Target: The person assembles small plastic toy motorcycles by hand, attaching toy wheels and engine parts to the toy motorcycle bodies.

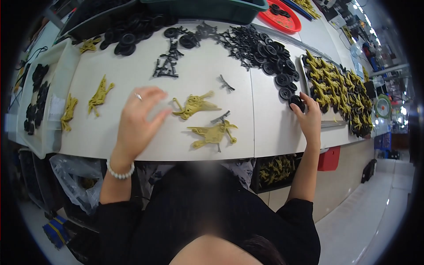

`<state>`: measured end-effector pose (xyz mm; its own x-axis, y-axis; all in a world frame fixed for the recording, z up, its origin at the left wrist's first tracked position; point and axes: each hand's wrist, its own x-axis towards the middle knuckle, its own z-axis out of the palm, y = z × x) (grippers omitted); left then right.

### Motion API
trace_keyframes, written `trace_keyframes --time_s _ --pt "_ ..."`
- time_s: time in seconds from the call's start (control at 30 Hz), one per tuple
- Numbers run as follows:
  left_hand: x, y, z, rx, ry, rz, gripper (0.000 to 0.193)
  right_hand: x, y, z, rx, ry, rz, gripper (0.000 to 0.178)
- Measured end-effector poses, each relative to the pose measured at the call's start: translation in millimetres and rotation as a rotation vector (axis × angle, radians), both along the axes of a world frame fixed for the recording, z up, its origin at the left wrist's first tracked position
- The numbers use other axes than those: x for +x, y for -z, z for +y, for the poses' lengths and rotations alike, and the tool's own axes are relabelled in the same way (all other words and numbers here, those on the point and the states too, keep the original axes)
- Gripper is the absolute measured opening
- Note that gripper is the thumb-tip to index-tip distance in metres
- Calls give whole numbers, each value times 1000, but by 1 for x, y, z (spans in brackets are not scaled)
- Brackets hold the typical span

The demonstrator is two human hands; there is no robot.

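Across the white tabletop (273, 134), the right hand (308, 118) pinches a round black plastic wheel (297, 102); left hand (138, 120) hovers empty, fingers loose; rim-pinching seems surest.

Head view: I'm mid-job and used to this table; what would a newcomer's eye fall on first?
Probably the crowded heap of yellow parts at the right, bright against the white table. Next, perhaps, the red tray at the back, right of the green bin. Then the right hand, its fingers on a black wheel, and the open left hand beside two yellow pieces.
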<state>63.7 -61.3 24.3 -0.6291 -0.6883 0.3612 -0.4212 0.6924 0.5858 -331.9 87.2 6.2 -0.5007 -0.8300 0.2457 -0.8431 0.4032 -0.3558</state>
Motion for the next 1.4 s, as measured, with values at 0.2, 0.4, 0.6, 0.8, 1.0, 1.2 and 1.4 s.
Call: trace_keyframes --time_s 0.2,0.4,0.6,0.8,1.0,1.2,1.4 --pt "35 1 -79 -257 -348 -183 31 -10 12 -13 -156 -56 -130 39" --pt "41 13 -148 -176 -581 -247 35 25 17 0 -355 -273 -191 14" --pt "13 27 -195 -286 -575 -249 40 59 17 11 -280 -335 -48 22" --pt "31 31 -205 -412 -508 -440 36 47 2 24 -190 -88 -140 40" --pt "20 -2 -114 140 -231 42 43 37 7 26 -4 30 -84 47" --pt "-10 -8 29 316 170 70 46 32 14 25 -34 74 -173 36" --pt "-17 18 59 414 180 39 46 58 11 22 -150 -88 -279 37"
